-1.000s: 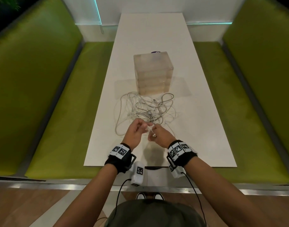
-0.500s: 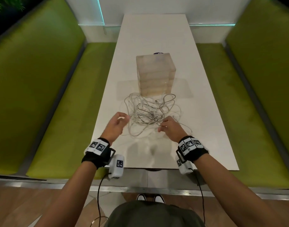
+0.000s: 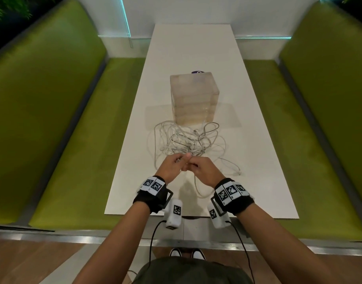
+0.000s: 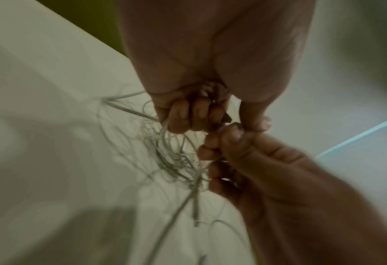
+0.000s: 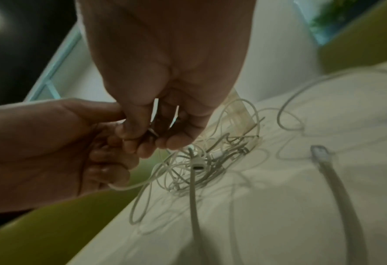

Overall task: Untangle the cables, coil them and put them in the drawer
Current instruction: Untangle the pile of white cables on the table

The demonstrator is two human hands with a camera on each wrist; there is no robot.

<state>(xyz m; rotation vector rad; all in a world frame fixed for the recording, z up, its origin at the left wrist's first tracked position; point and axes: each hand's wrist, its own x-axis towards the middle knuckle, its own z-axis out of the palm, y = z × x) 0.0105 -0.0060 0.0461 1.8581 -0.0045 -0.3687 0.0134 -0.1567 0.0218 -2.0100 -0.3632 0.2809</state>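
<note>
A tangle of thin white cables (image 3: 187,140) lies on the white table (image 3: 258,160), just in front of a translucent drawer unit (image 3: 193,99) whose drawers are closed. Both hands meet at the near edge of the tangle. My left hand (image 3: 178,161) has its fingers curled round cable strands (image 4: 165,129). Touching it, my right hand (image 3: 192,166) pinches a strand between thumb and fingers (image 5: 151,134). One loop of cable (image 3: 198,189) hangs from the hands towards me. A loose connector end (image 3: 239,172) lies to the right.
Green padded benches (image 3: 73,160) run along both sides of the narrow table. A small dark object (image 3: 197,72) sits behind the drawer unit. The table's near edge (image 3: 196,215) is just below my wrists. Another white plug (image 5: 196,164) shows inside the tangle.
Half a second ago my hands were spread apart, left and right of the tangle. They have come back together at its near edge, both still holding cable.
</note>
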